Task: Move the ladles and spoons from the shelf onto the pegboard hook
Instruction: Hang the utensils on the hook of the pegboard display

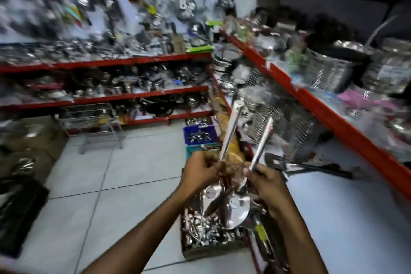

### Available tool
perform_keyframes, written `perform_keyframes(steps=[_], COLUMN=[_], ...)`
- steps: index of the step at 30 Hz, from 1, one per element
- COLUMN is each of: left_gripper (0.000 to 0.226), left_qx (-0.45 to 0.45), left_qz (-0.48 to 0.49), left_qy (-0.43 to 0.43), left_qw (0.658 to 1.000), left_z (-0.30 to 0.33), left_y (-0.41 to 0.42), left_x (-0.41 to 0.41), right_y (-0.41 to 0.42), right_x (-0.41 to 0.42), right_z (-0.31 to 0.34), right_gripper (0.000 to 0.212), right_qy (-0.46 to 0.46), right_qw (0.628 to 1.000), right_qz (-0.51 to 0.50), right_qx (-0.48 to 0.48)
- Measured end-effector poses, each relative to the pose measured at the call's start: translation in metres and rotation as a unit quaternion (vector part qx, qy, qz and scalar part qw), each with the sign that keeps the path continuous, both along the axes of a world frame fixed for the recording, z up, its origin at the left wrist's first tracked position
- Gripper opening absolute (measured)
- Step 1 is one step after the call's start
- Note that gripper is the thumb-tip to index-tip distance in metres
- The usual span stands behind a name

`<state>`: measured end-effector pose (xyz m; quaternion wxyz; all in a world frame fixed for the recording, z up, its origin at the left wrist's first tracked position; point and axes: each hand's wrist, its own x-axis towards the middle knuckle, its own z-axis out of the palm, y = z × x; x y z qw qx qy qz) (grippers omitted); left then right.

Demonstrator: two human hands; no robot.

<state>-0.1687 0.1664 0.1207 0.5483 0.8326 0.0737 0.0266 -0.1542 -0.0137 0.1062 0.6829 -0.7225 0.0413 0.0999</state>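
Note:
My left hand [201, 171] grips a steel ladle by its long handle [230, 131], bowl end [212, 193] hanging down. Beside it, my right hand [265, 181] holds a second ladle, its handle [261, 142] pointing up and its round shiny bowl [236, 210] below the fingers. Both hands are close together in the lower middle of the view, above the floor. The pegboard wall [133, 2] with hanging utensils is far off at the upper left and blurred. The red-edged shelf [311, 100] runs along my right.
A box of small steel cutlery [206, 233] sits on the tiled floor just under my hands. A blue crate [199, 134] stands further ahead. Wire baskets [280, 124] and steel pots crowd the right shelf. A wire rack [89, 122] and cardboard boxes stand at left.

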Motion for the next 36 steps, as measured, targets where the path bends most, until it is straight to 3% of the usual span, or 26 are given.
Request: perform_keyframes(steps=[6, 10, 13, 19, 25, 30, 36], left_gripper=[0.025, 0.019, 0.017, 0.031, 0.030, 0.029, 0.025], left_qx=[-0.031, 0.008, 0.009, 0.112, 0.143, 0.158, 0.156], left_qz=[0.144, 0.256, 0.342, 0.502, 0.596, 0.639, 0.660], left_qy=[-0.131, -0.218, -0.285, -0.382, -0.420, -0.398, -0.389], left_qw=[0.980, 0.942, 0.895, 0.768, 0.669, 0.639, 0.623], left_z=[0.094, 0.156, 0.188, 0.226, 0.246, 0.251, 0.254], left_y=[0.127, 0.207, 0.244, 0.275, 0.281, 0.287, 0.283], left_x=[-0.143, -0.250, -0.318, -0.435, -0.499, -0.521, -0.532], right_y=[0.140, 0.235, 0.291, 0.380, 0.433, 0.454, 0.472], right_x=[-0.090, -0.161, -0.209, -0.296, -0.357, -0.387, -0.398], right_z=[0.092, 0.151, 0.185, 0.239, 0.262, 0.278, 0.282], right_gripper=[0.011, 0.010, 0.009, 0.020, 0.022, 0.018, 0.019], right_qy=[-0.108, -0.148, -0.173, -0.210, -0.224, -0.215, -0.226], right_qw=[0.985, 0.959, 0.928, 0.848, 0.790, 0.754, 0.749], right_qz=[0.115, 0.204, 0.292, 0.452, 0.537, 0.588, 0.602], right_qx=[0.068, 0.129, 0.157, 0.178, 0.192, 0.198, 0.160])
